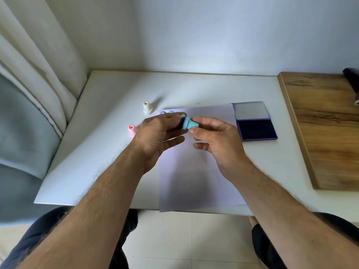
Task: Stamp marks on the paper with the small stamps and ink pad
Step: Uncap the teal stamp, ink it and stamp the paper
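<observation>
Your right hand (213, 140) has the teal stamp (189, 124) pinched by its handle between thumb and fingertips, lying sideways above the paper (198, 171), while your left hand (155, 134) closes its fingertips on the matching teal piece at the stamp's dark face end (a cap, by the look of it, though whether it is going on or coming off cannot be read from here). The main risk is right where your hands meet: the inked face sits just beside your left fingertips, so a slip would smear ink onto your skin and from there onto the sheet below. A fumbled grip could also drop the stamp face-down on the paper and leave a stray mark. Moving outward, two ring-shaped marks (166, 112) sit on the paper's corner just beyond your left fingertips, so fresh marks placed there would overlap them. The cream stamp (147, 107) stands on the desk (108, 133) a little past your left hand, and the pink stamp (132, 130) just outside your left wrist, close enough for your forearm to knock over. The ink pad (256, 130) lies open just beyond your right hand, touching the paper's far edge; mind your knuckles as you reach for it.
</observation>
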